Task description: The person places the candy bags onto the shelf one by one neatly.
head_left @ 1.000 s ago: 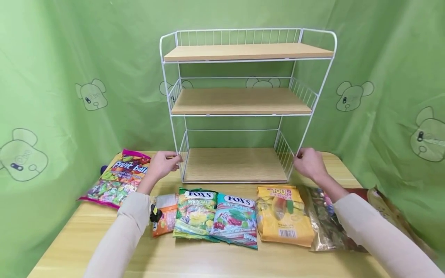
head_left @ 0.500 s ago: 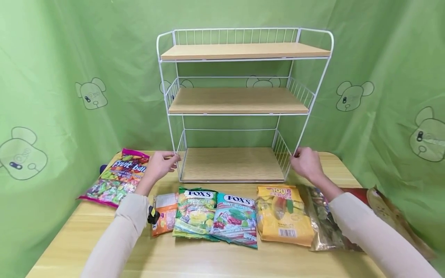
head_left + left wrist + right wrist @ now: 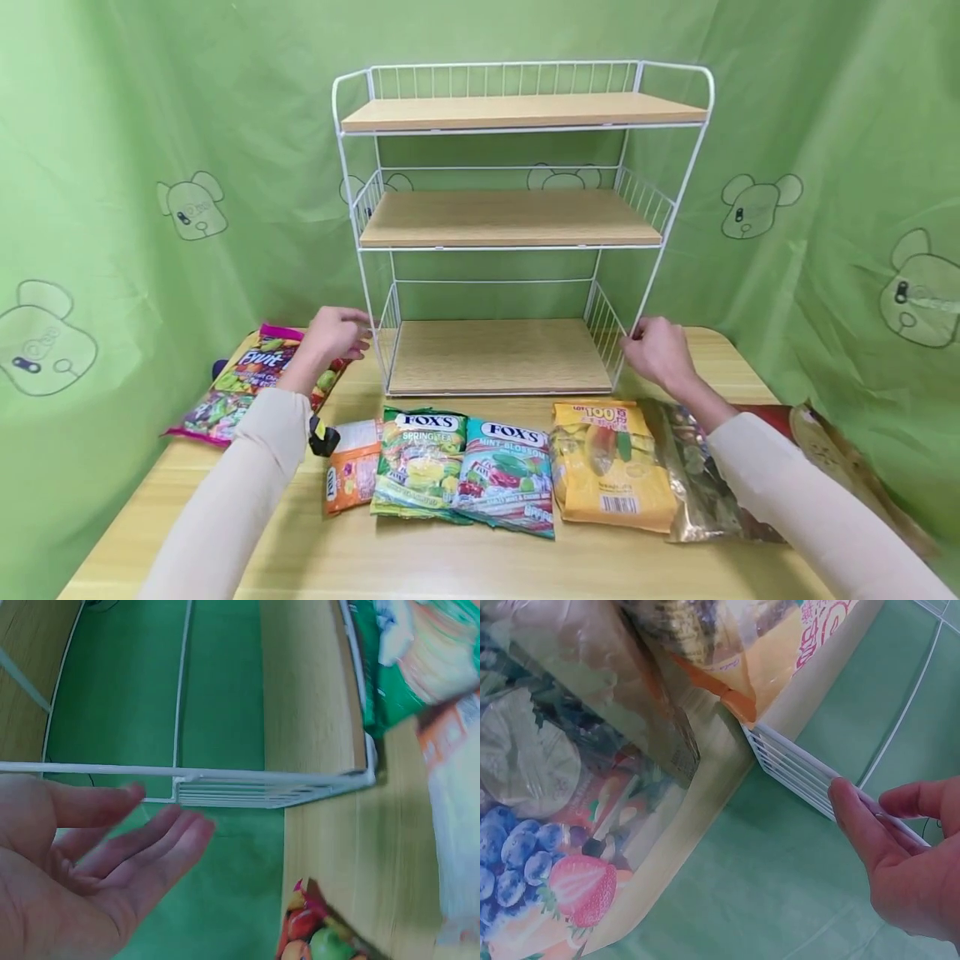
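Observation:
A three-tier white wire rack point(image 3: 510, 218) with wooden boards stands upright on the table, its boards bare. My left hand point(image 3: 333, 337) is just left of the rack's front left post. In the left wrist view this hand point(image 3: 112, 862) has its fingers loosely extended beside the post, holding nothing. My right hand point(image 3: 660, 352) pinches the front right post low down. In the right wrist view the thumb and fingers of the right hand point(image 3: 900, 847) lie on either side of the white wire. Below the left hand lies a purple-edged fruit candy bag point(image 3: 247, 379).
In front of the rack lie a small orange bag point(image 3: 352, 471), a green Fox's bag point(image 3: 422, 467), a teal Fox's bag point(image 3: 506, 479), a yellow bag point(image 3: 611, 471) and a clear-and-gold bag point(image 3: 701, 483). A green curtain point(image 3: 247, 100) encloses the wooden table point(image 3: 465, 567).
The rack has shifted slightly left. My left hand has let go of the left post and moved a little up and left, fingers loosened; my right hand has stayed on its post.

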`<state>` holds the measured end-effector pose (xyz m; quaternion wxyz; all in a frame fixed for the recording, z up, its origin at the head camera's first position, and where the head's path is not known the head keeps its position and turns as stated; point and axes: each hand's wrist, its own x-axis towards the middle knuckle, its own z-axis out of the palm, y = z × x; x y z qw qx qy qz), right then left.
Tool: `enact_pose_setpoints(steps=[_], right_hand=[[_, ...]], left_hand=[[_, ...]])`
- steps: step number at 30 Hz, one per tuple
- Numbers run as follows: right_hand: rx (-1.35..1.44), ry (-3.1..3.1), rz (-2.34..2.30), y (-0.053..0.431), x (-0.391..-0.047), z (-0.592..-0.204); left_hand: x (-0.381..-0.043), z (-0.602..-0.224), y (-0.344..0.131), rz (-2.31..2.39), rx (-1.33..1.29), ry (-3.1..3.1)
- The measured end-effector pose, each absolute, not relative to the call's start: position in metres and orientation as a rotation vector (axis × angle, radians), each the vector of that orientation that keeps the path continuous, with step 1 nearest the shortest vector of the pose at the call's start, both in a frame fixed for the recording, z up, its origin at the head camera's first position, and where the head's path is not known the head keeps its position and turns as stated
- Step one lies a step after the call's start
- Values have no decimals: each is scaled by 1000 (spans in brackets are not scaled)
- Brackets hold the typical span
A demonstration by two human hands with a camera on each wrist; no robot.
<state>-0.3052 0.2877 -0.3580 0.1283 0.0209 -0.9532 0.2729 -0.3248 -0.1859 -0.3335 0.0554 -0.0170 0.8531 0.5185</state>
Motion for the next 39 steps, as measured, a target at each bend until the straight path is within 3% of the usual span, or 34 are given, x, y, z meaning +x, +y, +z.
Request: enact_pose_setpoints(steps=[12,39], right_hand=[[65,-2770,839,288,-305,-363],[52,-2755,829,288,-304,-364]], left_hand=[[-351,-349,-174,1782,-206,2227],[-358,-365,-177,1769,-114,2029]])
